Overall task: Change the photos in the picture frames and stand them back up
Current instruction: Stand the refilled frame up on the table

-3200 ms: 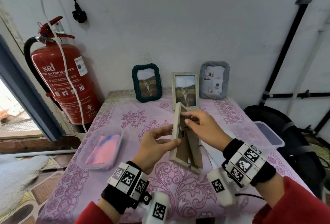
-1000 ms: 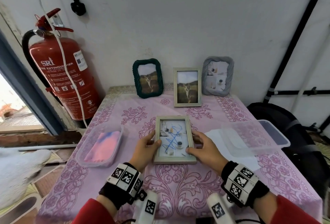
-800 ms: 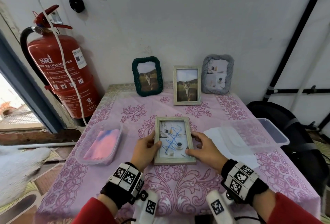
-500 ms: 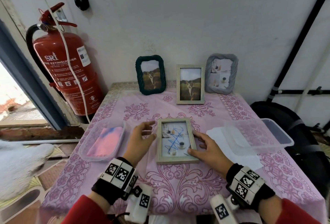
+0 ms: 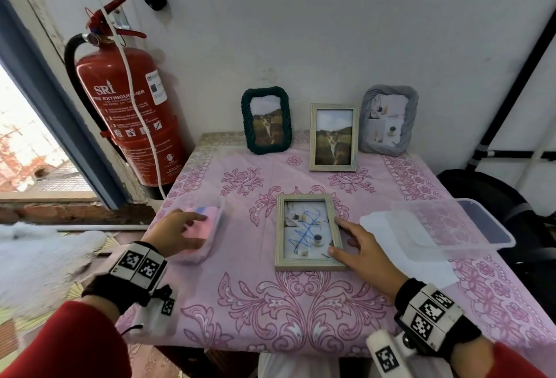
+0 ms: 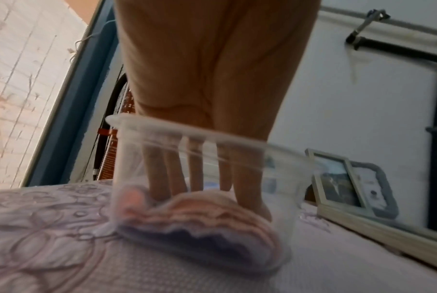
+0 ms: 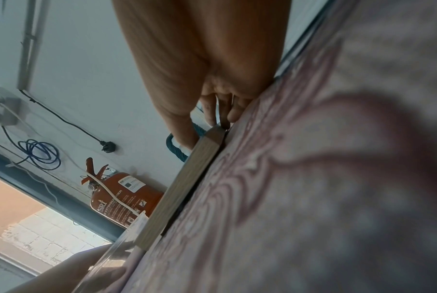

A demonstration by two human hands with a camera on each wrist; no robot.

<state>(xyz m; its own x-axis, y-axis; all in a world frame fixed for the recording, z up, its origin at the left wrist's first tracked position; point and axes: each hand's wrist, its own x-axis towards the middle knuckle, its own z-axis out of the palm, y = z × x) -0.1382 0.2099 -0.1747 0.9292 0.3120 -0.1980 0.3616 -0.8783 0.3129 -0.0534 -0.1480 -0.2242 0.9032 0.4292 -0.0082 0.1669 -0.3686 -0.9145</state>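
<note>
A light wooden frame (image 5: 308,231) lies flat and face up on the pink tablecloth (image 5: 270,302), and its photo carries a blue scribble. My right hand (image 5: 346,237) rests on the frame's right edge, thumb on the lower corner and fingers (image 7: 221,111) against the side of the frame (image 7: 187,188). My left hand (image 5: 195,230) reaches into a clear tub (image 5: 210,245) at the left. Its straight fingers (image 6: 199,168) touch a pink cloth (image 6: 199,214) in there. A green frame (image 5: 266,120), a wooden frame (image 5: 334,137) and a grey frame (image 5: 389,120) stand at the back.
A second clear tub (image 5: 451,227) lies at the right over a white sheet (image 5: 373,224). A red fire extinguisher (image 5: 132,112) hangs left of the table beside a blue door frame. A black bag (image 5: 496,197) sits off the table's right edge.
The frame, held up earlier, now lies flat. My left hand has let go of its left edge and moved left into the tub onto the pink cloth. The right hand stays on the frame.
</note>
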